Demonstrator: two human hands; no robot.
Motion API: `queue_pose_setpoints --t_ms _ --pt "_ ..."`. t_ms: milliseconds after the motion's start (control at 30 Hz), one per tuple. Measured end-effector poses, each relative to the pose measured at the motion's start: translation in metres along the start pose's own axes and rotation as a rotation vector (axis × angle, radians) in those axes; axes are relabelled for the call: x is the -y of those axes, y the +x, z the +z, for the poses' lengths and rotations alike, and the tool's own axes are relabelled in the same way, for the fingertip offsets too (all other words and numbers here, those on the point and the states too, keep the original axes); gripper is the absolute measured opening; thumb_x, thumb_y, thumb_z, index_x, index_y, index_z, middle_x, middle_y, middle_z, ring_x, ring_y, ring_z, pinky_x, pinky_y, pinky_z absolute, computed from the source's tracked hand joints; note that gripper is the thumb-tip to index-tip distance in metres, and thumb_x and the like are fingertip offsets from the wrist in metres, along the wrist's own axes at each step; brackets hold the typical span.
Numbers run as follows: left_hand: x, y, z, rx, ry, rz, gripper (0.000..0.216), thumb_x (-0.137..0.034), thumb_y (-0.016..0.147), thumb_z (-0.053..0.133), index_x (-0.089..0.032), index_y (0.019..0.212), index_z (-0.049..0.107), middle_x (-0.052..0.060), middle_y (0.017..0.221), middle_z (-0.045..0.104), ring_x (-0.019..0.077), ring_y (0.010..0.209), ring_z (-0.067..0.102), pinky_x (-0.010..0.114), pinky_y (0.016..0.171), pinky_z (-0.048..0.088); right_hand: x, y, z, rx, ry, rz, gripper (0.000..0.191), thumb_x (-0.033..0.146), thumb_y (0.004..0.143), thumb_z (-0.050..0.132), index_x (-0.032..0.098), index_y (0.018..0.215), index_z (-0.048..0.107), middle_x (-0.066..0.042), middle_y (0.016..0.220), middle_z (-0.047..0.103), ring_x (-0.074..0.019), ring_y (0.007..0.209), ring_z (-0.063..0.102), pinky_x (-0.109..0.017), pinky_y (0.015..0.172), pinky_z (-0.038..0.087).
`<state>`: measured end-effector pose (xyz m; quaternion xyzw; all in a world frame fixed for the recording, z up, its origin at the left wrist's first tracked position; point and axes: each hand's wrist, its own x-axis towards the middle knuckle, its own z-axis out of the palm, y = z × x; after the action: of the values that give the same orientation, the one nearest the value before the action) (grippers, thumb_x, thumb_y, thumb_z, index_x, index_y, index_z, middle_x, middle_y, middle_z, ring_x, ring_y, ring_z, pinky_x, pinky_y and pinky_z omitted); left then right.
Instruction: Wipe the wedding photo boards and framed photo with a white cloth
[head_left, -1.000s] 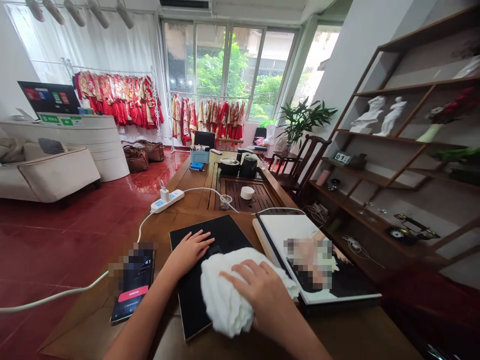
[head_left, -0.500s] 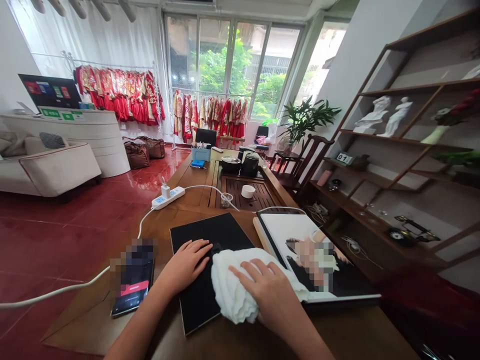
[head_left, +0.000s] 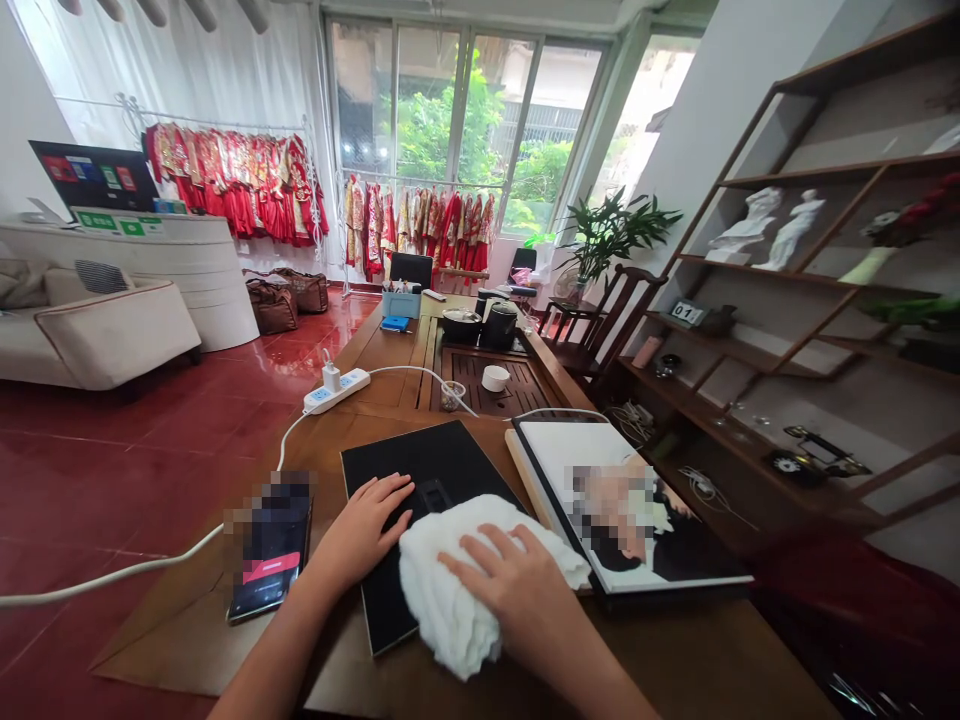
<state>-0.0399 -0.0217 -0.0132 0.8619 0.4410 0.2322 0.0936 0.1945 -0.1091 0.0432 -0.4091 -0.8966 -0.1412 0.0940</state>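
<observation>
A flat black board (head_left: 431, 455) with thin light edges, like the back of a picture frame, lies on the wooden table. My left hand (head_left: 369, 525) rests flat on its left part, fingers stretched out and holding nothing. A small dark fitting (head_left: 433, 493) shows on the board just right of those fingers. Under my right hand (head_left: 510, 580) is a bunched white cloth (head_left: 450, 620), gripped from above and pressed onto the board's near right part. The cloth hides that corner of the board. Right of it lies a framed photo print (head_left: 547, 450), partly blurred.
A phone (head_left: 270, 570) lies left of my left forearm. Behind it is a white power strip (head_left: 337, 391) with a cable across the table. Farther back, a tea tray (head_left: 525, 395) holds a white cup (head_left: 495, 379) and black pots. Shelves (head_left: 795, 290) stand at the right.
My right hand and the white cloth have slid left and toward me over the black board, uncovering more of the dark fitting. My left hand has stayed almost in place.
</observation>
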Motion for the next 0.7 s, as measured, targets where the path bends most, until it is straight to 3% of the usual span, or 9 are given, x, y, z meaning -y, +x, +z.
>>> queue_pose_setpoints --t_ms 100,200,300,433,600,700 --pt "0.001 -0.001 0.001 0.008 0.004 0.003 0.039 -0.036 0.094 0.041 -0.027 0.131 0.051 0.004 0.14 0.051 0.0192 0.131 0.045 0.045 0.114 0.03 -0.017 0.002 -0.007 0.125 -0.042 0.166 0.046 0.01 0.082 0.055 0.031 0.123 0.055 -0.004 0.113 0.065 -0.0248 0.101 0.055 -0.039 0.081 0.035" --pt "0.002 -0.002 0.001 -0.001 0.003 0.014 0.038 -0.036 0.094 0.042 -0.027 0.13 0.052 0.004 0.141 0.05 0.0194 0.13 0.045 0.045 0.113 0.031 -0.022 0.004 -0.016 0.2 -0.063 0.23 0.059 0.007 0.072 0.06 0.029 0.126 0.054 -0.005 0.117 0.063 -0.026 0.104 0.053 -0.04 0.081 0.035" --pt "0.002 -0.003 0.001 -0.007 0.003 0.02 0.038 -0.035 0.094 0.042 -0.028 0.13 0.052 0.004 0.141 0.05 0.0193 0.13 0.045 0.045 0.114 0.03 -0.022 0.014 -0.028 0.199 -0.075 0.237 0.069 0.008 0.065 0.065 0.028 0.13 0.05 -0.005 0.121 0.06 -0.0262 0.104 0.052 -0.039 0.081 0.035" --pt "0.002 -0.003 0.001 0.008 0.005 0.014 0.038 -0.035 0.095 0.041 -0.028 0.131 0.051 0.004 0.141 0.05 0.0199 0.131 0.044 0.046 0.114 0.029 -0.031 0.045 -0.037 0.139 -0.104 0.241 0.069 0.014 0.068 0.066 0.028 0.133 0.047 -0.006 0.123 0.058 -0.0264 0.107 0.05 -0.038 0.082 0.035" --pt "0.001 -0.004 0.001 0.007 0.01 0.024 0.038 -0.036 0.095 0.039 -0.028 0.13 0.051 0.004 0.141 0.049 0.0204 0.132 0.043 0.045 0.114 0.029 -0.052 0.096 -0.019 0.143 -0.109 0.196 0.06 0.018 0.075 0.062 0.025 0.132 0.047 -0.007 0.124 0.058 -0.0256 0.11 0.05 -0.038 0.089 0.034" --pt "-0.002 -0.004 -0.001 0.012 0.018 0.03 0.038 -0.035 0.096 0.038 -0.028 0.132 0.049 0.004 0.142 0.049 0.0195 0.131 0.044 0.045 0.114 0.028 -0.055 0.109 -0.004 0.198 -0.097 0.155 0.054 0.016 0.077 0.059 0.024 0.129 0.049 -0.006 0.12 0.059 -0.0245 0.108 0.052 -0.036 0.088 0.035"
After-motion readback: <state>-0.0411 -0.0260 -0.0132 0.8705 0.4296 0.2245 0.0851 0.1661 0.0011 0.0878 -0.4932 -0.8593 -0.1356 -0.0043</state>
